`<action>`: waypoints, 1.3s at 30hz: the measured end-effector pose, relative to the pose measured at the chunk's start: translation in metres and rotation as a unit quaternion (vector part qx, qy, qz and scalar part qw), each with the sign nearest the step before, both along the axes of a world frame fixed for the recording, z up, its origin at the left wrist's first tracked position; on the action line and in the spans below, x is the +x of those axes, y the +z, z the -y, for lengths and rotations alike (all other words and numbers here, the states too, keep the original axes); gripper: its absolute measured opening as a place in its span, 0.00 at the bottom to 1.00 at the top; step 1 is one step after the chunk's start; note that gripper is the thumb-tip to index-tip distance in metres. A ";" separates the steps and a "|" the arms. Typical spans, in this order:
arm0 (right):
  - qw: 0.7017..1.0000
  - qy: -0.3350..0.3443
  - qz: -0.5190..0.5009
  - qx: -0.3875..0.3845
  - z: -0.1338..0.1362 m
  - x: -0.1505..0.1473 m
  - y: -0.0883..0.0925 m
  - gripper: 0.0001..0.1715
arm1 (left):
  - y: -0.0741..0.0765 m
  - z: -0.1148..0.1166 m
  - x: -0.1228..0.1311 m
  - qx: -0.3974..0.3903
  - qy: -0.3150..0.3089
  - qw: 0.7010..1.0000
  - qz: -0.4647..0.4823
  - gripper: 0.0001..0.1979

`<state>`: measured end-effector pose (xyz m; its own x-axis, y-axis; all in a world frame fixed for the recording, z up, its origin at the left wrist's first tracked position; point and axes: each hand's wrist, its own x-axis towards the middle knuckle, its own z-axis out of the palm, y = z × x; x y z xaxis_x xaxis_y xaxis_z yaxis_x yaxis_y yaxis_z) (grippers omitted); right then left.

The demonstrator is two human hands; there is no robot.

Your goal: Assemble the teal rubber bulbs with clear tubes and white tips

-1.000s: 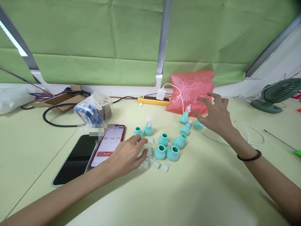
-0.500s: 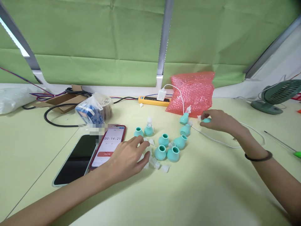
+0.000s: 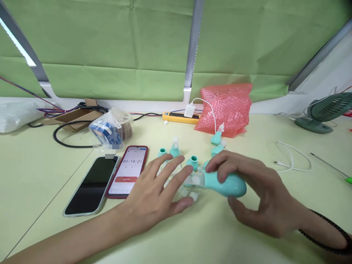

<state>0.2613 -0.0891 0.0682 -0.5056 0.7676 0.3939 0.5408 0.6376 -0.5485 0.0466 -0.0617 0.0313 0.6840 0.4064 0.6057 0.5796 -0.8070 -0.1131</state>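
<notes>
My right hand (image 3: 261,198) holds a teal rubber bulb (image 3: 227,183) with a clear cap end (image 3: 196,180) pointing left, raised just above the table. My left hand (image 3: 156,190) is spread open beside it, its fingertips close to the clear cap. Behind the hands lie several more teal bulbs (image 3: 174,150) and small clear plastic tips (image 3: 192,196), partly hidden by my fingers. Two more bulbs (image 3: 216,138) sit further back by the pink bag.
A red phone (image 3: 128,170) showing a timer and a dark phone (image 3: 92,185) lie at left. A pink bubble-wrap bag (image 3: 227,108), a yellow power strip (image 3: 180,116), a white cable (image 3: 291,161), a wrapped packet (image 3: 108,132), a cardboard box (image 3: 73,117) and a green fan (image 3: 323,112) stand at the back.
My right hand took a teal bulb from near the pink bag and brought it down toward me. My left hand lifted off the clear pieces and spread open beside it.
</notes>
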 end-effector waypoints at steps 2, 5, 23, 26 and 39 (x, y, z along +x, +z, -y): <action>1.000 0.025 -0.003 -0.011 0.005 -0.005 -0.003 0.24 | -0.002 0.002 0.001 -0.031 -0.002 0.999 -0.022 0.15; 0.999 0.032 0.006 0.028 0.008 -0.010 -0.010 0.28 | -0.008 0.004 0.002 -0.046 -0.007 0.998 -0.052 0.16; 0.945 0.208 0.199 -0.152 0.001 -0.004 -0.007 0.15 | 0.022 0.014 -0.007 -0.361 -0.098 0.901 -0.221 0.07; 0.948 0.191 0.212 -0.144 0.004 -0.005 -0.009 0.13 | 0.005 -0.005 -0.007 -0.318 0.067 0.937 -0.128 0.07; 0.995 -0.013 0.092 -0.046 0.008 -0.007 -0.014 0.14 | -0.005 -0.009 -0.005 -0.300 -0.022 0.950 0.089 0.11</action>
<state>0.2546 -0.0971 0.0546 -0.5427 0.8094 0.2245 0.6524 0.5746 -0.4942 0.0417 -0.0525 0.0260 0.6175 0.6873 0.3825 0.5101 -0.7201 0.4704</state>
